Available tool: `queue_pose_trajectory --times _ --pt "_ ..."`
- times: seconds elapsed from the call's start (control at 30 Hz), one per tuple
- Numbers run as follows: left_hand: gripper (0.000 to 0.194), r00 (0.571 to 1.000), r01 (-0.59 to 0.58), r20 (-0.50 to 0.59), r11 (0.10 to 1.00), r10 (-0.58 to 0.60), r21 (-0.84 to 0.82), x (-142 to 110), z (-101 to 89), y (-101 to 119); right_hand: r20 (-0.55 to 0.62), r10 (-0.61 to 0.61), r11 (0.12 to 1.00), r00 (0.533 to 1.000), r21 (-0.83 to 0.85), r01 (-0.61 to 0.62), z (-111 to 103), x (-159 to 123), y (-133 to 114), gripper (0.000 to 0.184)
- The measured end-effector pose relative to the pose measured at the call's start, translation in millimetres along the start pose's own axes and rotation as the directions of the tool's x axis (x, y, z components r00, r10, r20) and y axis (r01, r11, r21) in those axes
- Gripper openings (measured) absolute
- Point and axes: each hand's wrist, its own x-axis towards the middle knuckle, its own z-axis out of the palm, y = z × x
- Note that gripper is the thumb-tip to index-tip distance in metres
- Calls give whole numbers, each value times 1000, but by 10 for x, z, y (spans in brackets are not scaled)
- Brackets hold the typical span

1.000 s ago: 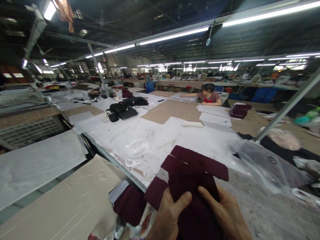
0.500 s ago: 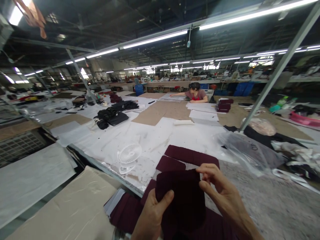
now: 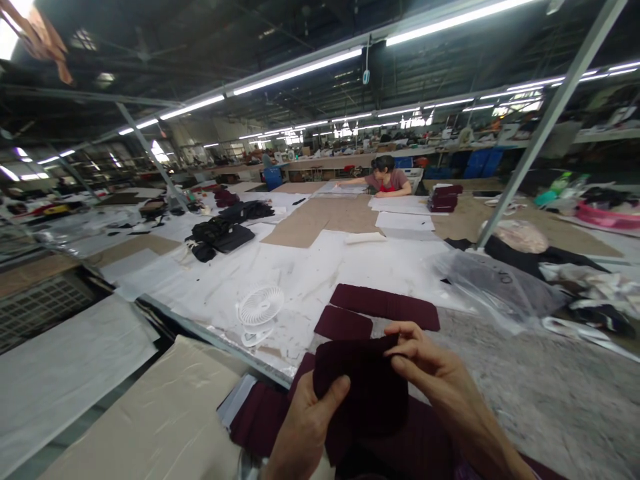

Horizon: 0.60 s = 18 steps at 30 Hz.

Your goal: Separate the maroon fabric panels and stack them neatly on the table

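A dark maroon fabric piece (image 3: 363, 390) is held up in front of me by both hands. My left hand (image 3: 305, 430) grips its lower left edge, thumb on top. My right hand (image 3: 425, 367) pinches the upper right corner with fingers pressed together. Beneath it lies a stack of more maroon fabric (image 3: 265, 417). Just beyond, two flat maroon pieces rest on the table: a long strip (image 3: 385, 305) and a smaller rectangle (image 3: 344, 323).
A small white fan (image 3: 259, 308) lies on the white-papered table (image 3: 310, 267). Black fabric bundles (image 3: 220, 235) sit further left, a clear plastic bag (image 3: 495, 283) to the right. A person (image 3: 386, 179) leans over the far end beside a maroon stack (image 3: 445, 198). A slanted metal pole (image 3: 545, 123) rises at right.
The maroon piece was lifted off the stack. My right hand slid from the piece's lower edge up to its top right corner and now pinches it. The camera view shifted right and slightly down.
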Motion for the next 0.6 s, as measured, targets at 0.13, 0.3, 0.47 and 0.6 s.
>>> queue_pose_trajectory --times 0.13,0.3,0.47,0.6 --pt "31 999 19 38 996 -16 -83 -2 72 2 -44 23 999 999 40 -22 22 -18 17 18" --pt "34 1000 3 -14 985 -5 -172 0 126 14 22 2 996 1000 -91 0 0 -17 45 33" --pt "52 992 -69 -124 962 37 -263 22 145 30 24 39 997 999 -62 -37 52 -10 97 34" --pt "50 991 -89 -126 954 55 -287 29 162 42 -3 180 977 984 117 -179 154 -26 95 32"
